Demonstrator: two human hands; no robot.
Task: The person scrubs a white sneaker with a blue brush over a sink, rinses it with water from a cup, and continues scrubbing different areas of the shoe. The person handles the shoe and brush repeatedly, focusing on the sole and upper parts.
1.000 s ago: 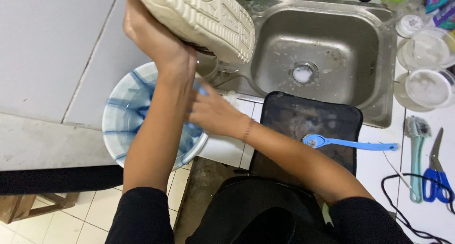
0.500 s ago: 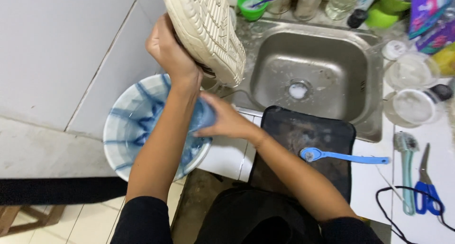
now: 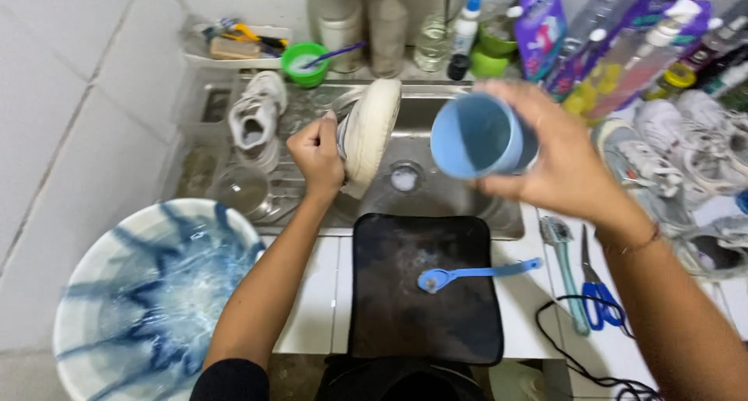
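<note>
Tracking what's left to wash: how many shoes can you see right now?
5, maybe more hidden. One shoe in the left hand over the sink; one left of the basin; three on the right counter, the last partly cropped.

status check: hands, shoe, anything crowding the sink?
Left hand grips white shoe, sole toward camera, over steel sink. Right hand holds blue cup tilted beside it. Second shoe on the drainboard at left; sink basin otherwise open.

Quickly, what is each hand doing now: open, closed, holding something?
Left hand: closed, holding a white sneaker over the sink.
Right hand: closed around a blue cup.
</note>
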